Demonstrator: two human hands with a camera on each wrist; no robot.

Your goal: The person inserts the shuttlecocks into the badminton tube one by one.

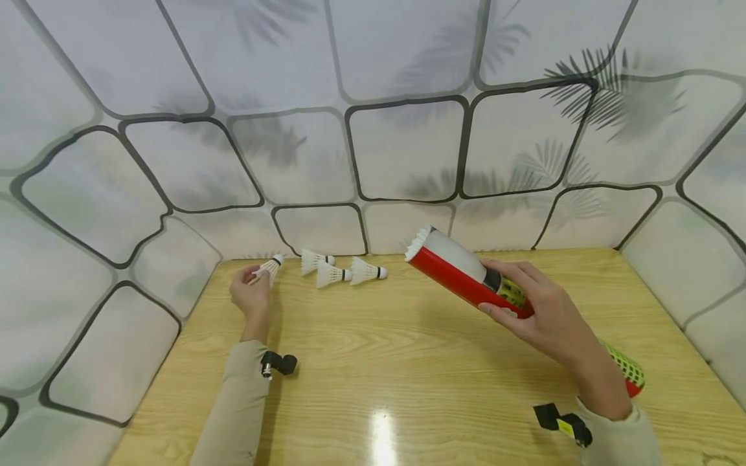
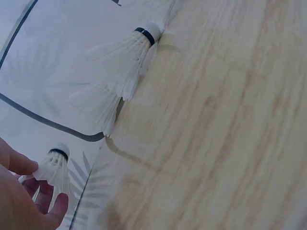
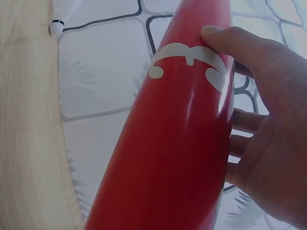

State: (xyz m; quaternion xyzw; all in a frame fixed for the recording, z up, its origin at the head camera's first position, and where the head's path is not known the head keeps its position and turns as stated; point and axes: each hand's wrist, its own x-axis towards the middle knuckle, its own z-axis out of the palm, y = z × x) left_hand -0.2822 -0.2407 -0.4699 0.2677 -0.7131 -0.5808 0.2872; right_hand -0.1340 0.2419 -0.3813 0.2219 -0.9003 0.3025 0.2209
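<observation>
Wooden table (image 1: pixel 408 362), left hand (image 1: pixel 250 294) pinching shuttlecock (image 1: pixel 269 265), right hand (image 1: pixel 539 310) gripping red tube (image 1: pixel 451 268)

The right hand (image 3: pixel 268 143) grips a red tube (image 3: pixel 177 139).

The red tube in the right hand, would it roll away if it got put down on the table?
Probably yes: the long red round tube looks smooth and glossy, and the wooden table is flat. It seems light, as the right hand alone holds it tilted.
</observation>
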